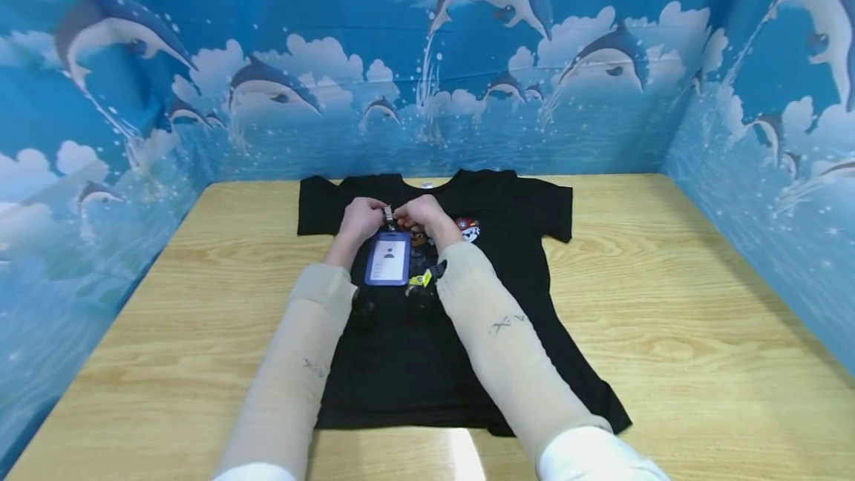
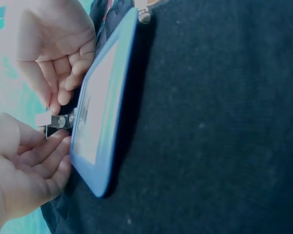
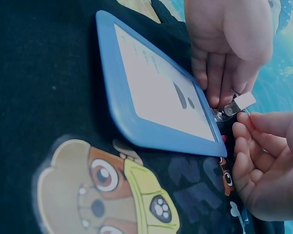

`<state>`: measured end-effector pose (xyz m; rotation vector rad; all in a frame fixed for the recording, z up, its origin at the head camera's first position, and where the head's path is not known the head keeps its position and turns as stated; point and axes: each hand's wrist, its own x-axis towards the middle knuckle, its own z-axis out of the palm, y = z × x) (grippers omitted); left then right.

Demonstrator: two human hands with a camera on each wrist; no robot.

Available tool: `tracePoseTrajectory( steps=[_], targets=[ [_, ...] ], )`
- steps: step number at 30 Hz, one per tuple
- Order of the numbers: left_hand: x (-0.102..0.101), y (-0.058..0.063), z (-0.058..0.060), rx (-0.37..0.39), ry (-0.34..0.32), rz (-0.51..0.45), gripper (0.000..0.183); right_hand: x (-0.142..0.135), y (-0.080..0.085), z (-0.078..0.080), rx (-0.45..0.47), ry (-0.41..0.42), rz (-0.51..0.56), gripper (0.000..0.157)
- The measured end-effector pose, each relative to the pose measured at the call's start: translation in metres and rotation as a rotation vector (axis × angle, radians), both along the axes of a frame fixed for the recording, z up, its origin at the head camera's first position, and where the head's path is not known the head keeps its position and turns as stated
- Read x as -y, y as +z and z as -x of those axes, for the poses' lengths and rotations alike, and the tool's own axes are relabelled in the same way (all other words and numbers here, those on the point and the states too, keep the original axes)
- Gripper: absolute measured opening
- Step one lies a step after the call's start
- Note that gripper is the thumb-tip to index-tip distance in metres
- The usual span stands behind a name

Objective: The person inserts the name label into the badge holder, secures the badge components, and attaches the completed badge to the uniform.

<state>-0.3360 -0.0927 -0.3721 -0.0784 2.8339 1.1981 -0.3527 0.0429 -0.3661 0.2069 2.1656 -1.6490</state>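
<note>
A blue-framed ID badge holder (image 1: 390,262) with a white card lies over the chest of a black T-shirt (image 1: 401,377). At its top is a small metal badge clip (image 1: 389,217) with a pale square face. My left hand (image 1: 363,220) pinches a thin metal part on the clip's left side. From the other side, my right hand (image 1: 424,214) pinches the clip too, between thumb and forefinger. The right wrist view shows the clip (image 3: 239,103) between both sets of fingertips. In the left wrist view the holder (image 2: 118,105) slants above the cloth.
The T-shirt lies spread on a wood-grain table (image 1: 668,295), collar at the far edge. Cartoon dogs are printed on its chest, one (image 1: 469,230) beside my right wrist. A blue dolphin-print curtain (image 1: 427,117) borders the table behind and at both sides.
</note>
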Motion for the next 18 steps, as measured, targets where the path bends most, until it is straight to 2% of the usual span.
tracePoseTrajectory(
  steps=[7, 13, 18],
  targets=[
    [-0.0004, -0.0012, 0.0007, -0.009, 0.03, -0.065, 0.035, 0.0012, -0.0015, 0.0009, 0.0, -0.032, -0.009, 0.016],
    [0.0005, -0.001, 0.0008, -0.012, 0.015, -0.094, 0.033, 0.0037, -0.0054, 0.0052, -0.013, -0.092, -0.06, 0.012],
    [0.0006, -0.0017, 0.0001, -0.029, 0.006, -0.087, 0.03, 0.0035, -0.0061, 0.0057, -0.024, -0.066, -0.071, 0.012]
  ],
)
